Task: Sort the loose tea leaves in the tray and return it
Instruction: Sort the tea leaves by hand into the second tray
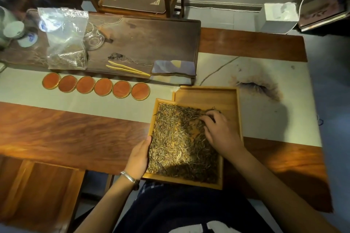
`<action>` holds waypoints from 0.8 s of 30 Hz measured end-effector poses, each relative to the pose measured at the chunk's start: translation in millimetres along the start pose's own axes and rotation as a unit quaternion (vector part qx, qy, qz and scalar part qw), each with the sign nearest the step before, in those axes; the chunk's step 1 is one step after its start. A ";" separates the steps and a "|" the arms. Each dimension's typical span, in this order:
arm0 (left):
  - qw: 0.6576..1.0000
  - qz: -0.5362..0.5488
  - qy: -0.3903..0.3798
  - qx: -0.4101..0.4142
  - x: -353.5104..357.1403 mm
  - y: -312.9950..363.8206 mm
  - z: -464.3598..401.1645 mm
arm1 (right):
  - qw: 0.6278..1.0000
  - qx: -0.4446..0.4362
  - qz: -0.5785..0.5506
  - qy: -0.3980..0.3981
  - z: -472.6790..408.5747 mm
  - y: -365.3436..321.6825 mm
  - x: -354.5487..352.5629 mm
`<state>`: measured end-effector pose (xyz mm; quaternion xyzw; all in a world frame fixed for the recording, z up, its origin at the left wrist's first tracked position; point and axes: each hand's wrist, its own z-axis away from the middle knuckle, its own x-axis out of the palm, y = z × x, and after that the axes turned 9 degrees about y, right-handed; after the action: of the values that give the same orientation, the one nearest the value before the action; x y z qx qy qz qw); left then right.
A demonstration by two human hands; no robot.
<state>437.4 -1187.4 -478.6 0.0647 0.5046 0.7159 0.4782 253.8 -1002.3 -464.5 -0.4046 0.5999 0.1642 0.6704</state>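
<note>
The left hand (139,154) grips the near-left rim of the tray (153,113), thumb curled over the edge onto the leaves (178,143), a bracelet (127,176) on its wrist. Right of that grip, the leaves cover the tray floor. Further right, the right hand (220,130) rests on the leaves, fingers bent down into them at the far side; whether it pinches any I cannot tell. Beyond it, a second tray (206,95) lies partly under the first.
</note>
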 end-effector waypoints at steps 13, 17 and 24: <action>1.000 0.020 -0.003 -0.010 -2.0 -2.8 3.9 | 0.997 0.059 -0.015 0.053 -5.0 11.5 -8.3; 1.000 0.023 -0.005 -0.020 -1.4 -3.4 5.0 | 0.998 -0.006 -0.052 0.035 -9.8 -14.9 -8.1; 0.999 0.037 0.012 -0.029 0.3 2.6 7.9 | 0.993 -0.057 -0.051 -0.085 -7.0 -43.4 13.5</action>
<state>440.2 -1182.0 -472.8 0.0607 0.4863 0.7483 0.4471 282.7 -1037.8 -461.8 -0.4564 0.5088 0.1977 0.7027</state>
